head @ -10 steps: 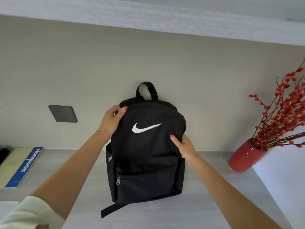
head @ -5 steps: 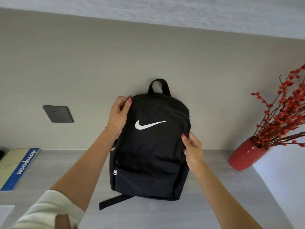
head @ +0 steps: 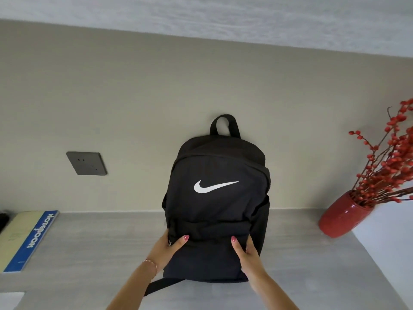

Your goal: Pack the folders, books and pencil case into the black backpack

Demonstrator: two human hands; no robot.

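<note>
1. Stuff around first: a notebook [head: 26,239] with a blue spine lies flat on the grey surface [head: 100,253] out at about 9 o'clock from the bag, well apart from it. Further left, right at the frame edge, there's a dark thing I can't make out.
2. A dark grey wall socket [head: 86,163] sits on the beige wall at roughly 10 o'clock from the bag.
3. Over at 3 o'clock there's a red vase [head: 342,217] tilted in the wide-angle view, with red berry branches [head: 388,164] fanning up toward 1 o'clock. It's near the bag but not touching.
4. The black backpack [head: 216,202] stands upright in the middle of the surface, back against the wall, white swoosh facing the camera, carry loop up at 12 o'clock. A strap end pokes out at the bottom around 7 o'clock. Zips look closed, nothing blocks the front.
5. Left hand [head: 166,248] holds the lower-left side by the front pocket, fingers wrapped onto the fabric next to a zip pull. Right hand [head: 247,253] grasps the lower-right side the same way, thumb on the front.
6. Compared with half a second back: both hands were up high on the bag's shoulders, now they've slid down to pocket level, and the bag sits straighter.
</note>
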